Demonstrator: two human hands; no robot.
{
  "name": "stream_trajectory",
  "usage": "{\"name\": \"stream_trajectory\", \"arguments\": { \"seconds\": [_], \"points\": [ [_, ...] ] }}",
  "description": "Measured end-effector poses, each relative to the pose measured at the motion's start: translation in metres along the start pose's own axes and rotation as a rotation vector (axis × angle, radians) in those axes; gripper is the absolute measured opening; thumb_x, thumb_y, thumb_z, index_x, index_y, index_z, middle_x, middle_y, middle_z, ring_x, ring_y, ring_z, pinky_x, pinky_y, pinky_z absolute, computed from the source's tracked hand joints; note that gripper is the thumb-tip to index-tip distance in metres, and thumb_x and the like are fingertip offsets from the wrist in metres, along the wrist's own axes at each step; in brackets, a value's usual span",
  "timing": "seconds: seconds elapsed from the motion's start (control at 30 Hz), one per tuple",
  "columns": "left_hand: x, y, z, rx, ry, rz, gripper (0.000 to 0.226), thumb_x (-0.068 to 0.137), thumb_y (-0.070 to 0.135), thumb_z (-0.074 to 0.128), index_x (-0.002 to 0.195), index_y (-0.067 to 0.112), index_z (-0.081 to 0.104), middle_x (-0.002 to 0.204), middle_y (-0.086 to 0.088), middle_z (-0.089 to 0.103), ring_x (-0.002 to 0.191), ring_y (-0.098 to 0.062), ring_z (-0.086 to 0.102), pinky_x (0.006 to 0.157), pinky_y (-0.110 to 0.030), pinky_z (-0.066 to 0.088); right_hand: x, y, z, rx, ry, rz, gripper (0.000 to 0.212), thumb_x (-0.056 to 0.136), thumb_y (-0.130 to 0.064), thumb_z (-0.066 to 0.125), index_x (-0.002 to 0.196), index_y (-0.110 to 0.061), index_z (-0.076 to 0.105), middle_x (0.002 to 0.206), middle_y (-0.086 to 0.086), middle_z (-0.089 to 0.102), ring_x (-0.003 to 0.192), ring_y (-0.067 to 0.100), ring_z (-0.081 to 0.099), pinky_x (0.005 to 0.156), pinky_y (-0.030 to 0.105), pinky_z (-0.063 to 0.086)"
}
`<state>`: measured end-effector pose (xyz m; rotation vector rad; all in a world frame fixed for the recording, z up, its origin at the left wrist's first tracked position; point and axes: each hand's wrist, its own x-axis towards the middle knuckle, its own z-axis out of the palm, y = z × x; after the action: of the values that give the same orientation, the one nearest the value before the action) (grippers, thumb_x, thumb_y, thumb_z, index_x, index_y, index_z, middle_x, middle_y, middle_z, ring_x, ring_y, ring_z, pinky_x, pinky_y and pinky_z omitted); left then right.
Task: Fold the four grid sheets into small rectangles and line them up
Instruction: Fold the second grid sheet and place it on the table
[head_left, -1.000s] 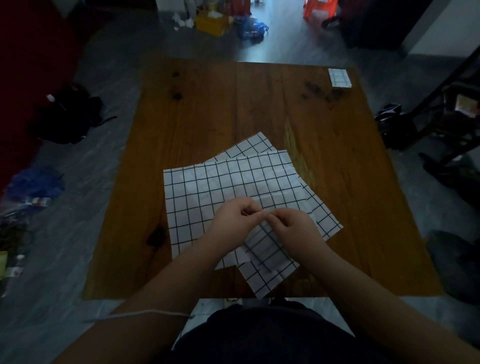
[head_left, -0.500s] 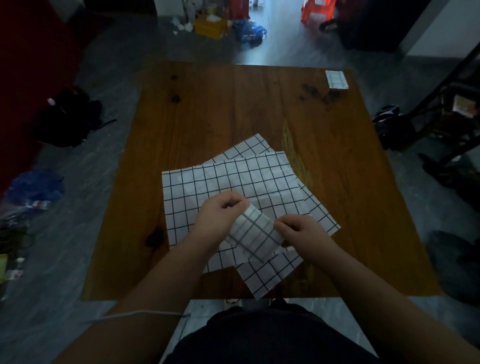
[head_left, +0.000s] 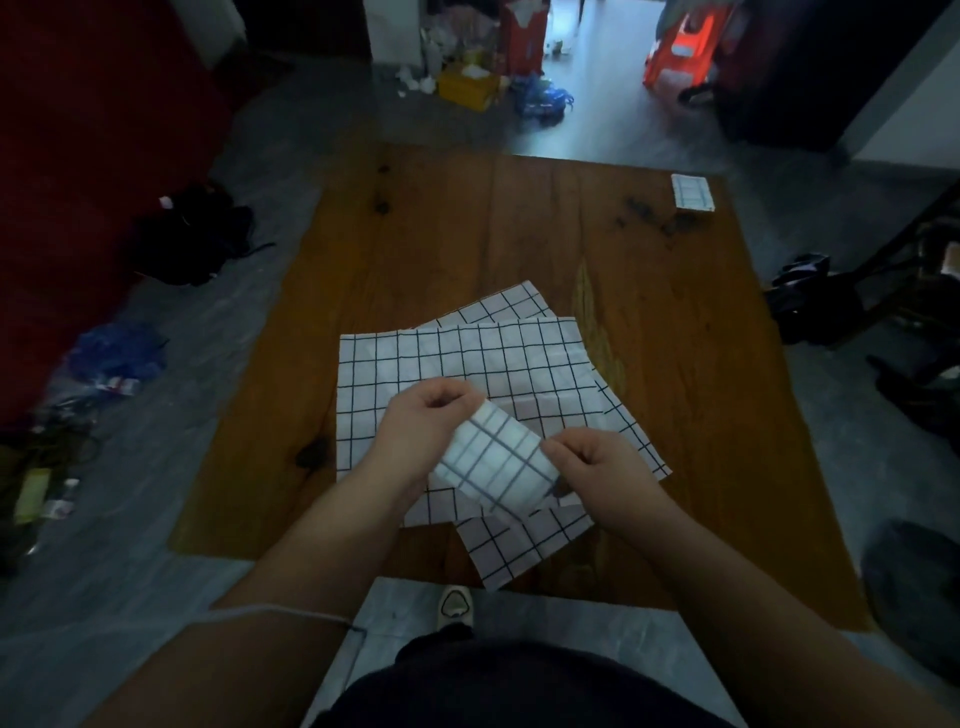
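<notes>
Your left grip (head_left: 421, 431) and right grip (head_left: 602, 467) both grasp the folded sheet (head_left: 493, 462). The left grip curls round its upper left end and the right grip pinches its lower right end. You hold it tilted over the near middle of the desk (head_left: 467, 223).

Right under it lie two flat sheets. The top sheet (head_left: 467, 358) sits roughly square to you. The lower sheet (head_left: 519, 545) is turned at an angle beneath it, with corners sticking out at the far side, the right and the near edge. Your grips and the folded sheet cover where the two overlap. A small rectangle (head_left: 691, 191) lies well apart at the far right corner of the desk.

On the floor around the desk there is:
- a black bag (head_left: 192, 234) and a blue bag (head_left: 117, 353) to the left
- a yellow box (head_left: 467, 85) and a red stool (head_left: 680, 52) beyond the far edge
- a dark bag (head_left: 800, 301) to the right

A shoe (head_left: 456, 605) shows below the near edge, and a white cable (head_left: 280, 610) crosses your left forearm.

The room is dim, so the floor clutter is hard to make out. The fingertips behind the folded sheet are hidden.
</notes>
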<state>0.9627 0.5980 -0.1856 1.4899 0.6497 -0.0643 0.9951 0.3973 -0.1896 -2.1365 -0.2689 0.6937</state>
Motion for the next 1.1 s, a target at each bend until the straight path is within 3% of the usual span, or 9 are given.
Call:
{"name": "stream_trajectory", "arguments": {
  "seconds": [0.2,0.37,0.43,0.57,0.63,0.73,0.8,0.9,1.1],
  "points": [
    [-0.039,-0.011,0.024,0.023,0.098,0.035,0.009,0.094,0.022,0.067,0.090,0.020,0.075,0.096,-0.005,0.072,0.093,-0.025,0.068,0.077,-0.037,0.055,-0.032,0.024,-0.025,0.062,-0.038,-0.090,0.023,0.104,-0.024,0.051,0.095,-0.030,0.072,0.088,-0.015,0.076,0.084,-0.002,0.070,0.077,0.022,0.056],
    [-0.085,-0.016,0.055,0.102,0.108,0.124,0.008,0.093,0.016,0.069,0.087,0.015,0.074,0.079,0.005,0.067,0.069,0.001,0.063,0.058,-0.012,0.048,-0.060,0.047,-0.051,-0.181,-0.124,-0.212,0.023,0.103,-0.029,0.051,0.087,-0.033,0.068,0.081,-0.010,0.068,0.077,-0.002,0.061,0.071,0.020,0.046],
    [-0.100,-0.017,0.062,0.126,0.075,0.151,0.007,0.092,0.017,0.071,0.085,0.017,0.074,0.076,0.006,0.067,0.067,0.001,0.063,0.058,-0.011,0.047,-0.068,0.047,-0.054,-0.173,-0.144,-0.258,0.019,0.103,-0.032,0.052,0.093,-0.037,0.067,0.086,-0.015,0.067,0.082,-0.004,0.059,0.071,0.018,0.043],
    [-0.128,-0.020,0.065,0.190,0.073,0.165,0.006,0.089,0.026,0.074,0.085,0.021,0.075,0.084,-0.002,0.070,0.075,-0.007,0.065,0.065,-0.020,0.050,-0.079,0.032,-0.044,-0.203,-0.171,-0.370,0.015,0.102,-0.034,0.054,0.095,-0.033,0.067,0.087,-0.015,0.067,0.082,-0.003,0.059,0.068,0.016,0.042],
    [-0.140,-0.019,0.056,0.098,0.098,0.164,0.006,0.088,0.025,0.075,0.088,0.018,0.076,0.085,-0.005,0.070,0.078,-0.012,0.066,0.070,-0.025,0.053,-0.081,0.022,-0.037,-0.192,-0.170,-0.375,0.016,0.100,-0.032,0.056,0.092,-0.027,0.068,0.085,-0.010,0.067,0.082,0.001,0.060,0.067,0.019,0.044],
    [-0.159,-0.020,0.030,-0.163,0.095,0.071,0.033,0.087,0.029,0.072,0.110,0.005,0.071,0.100,-0.014,0.070,0.090,-0.023,0.068,0.075,-0.034,0.056,-0.084,0.007,-0.027,-0.061,-0.172,-0.374,0.017,0.099,-0.031,0.059,0.087,-0.024,0.069,0.085,-0.005,0.070,0.082,0.009,0.064,0.072,0.030,0.050],
    [-0.175,-0.023,0.014,-0.326,0.031,0.012,0.042,0.093,0.025,0.064,0.125,-0.003,0.060,0.112,-0.018,0.070,0.099,-0.030,0.070,0.080,-0.040,0.060,-0.085,-0.006,-0.020,0.016,-0.161,-0.371,0.019,0.100,-0.030,0.059,0.084,-0.026,0.069,0.083,-0.007,0.071,0.077,0.003,0.064,0.066,0.024,0.048],
    [-0.195,-0.037,-0.009,-0.336,0.008,-0.007,0.044,0.097,0.024,0.059,0.133,0.001,0.055,0.124,-0.020,0.068,0.115,-0.036,0.066,0.101,-0.054,0.050,-0.085,-0.024,0.002,0.082,-0.171,-0.381,0.019,0.100,-0.028,0.059,0.084,-0.028,0.069,0.082,-0.009,0.072,0.075,-0.003,0.064,0.059,0.013,0.044],
    [-0.226,-0.072,-0.064,-0.348,0.306,0.029,0.030,0.099,0.015,0.058,0.126,0.000,0.059,0.115,-0.020,0.072,0.107,-0.037,0.070,0.092,-0.053,0.057,-0.086,-0.061,0.083,0.050,-0.327,-0.416,0.013,0.102,-0.032,0.055,0.096,-0.031,0.067,0.090,-0.013,0.074,0.080,-0.005,0.068,0.061,0.014,0.052]
  ]
}}
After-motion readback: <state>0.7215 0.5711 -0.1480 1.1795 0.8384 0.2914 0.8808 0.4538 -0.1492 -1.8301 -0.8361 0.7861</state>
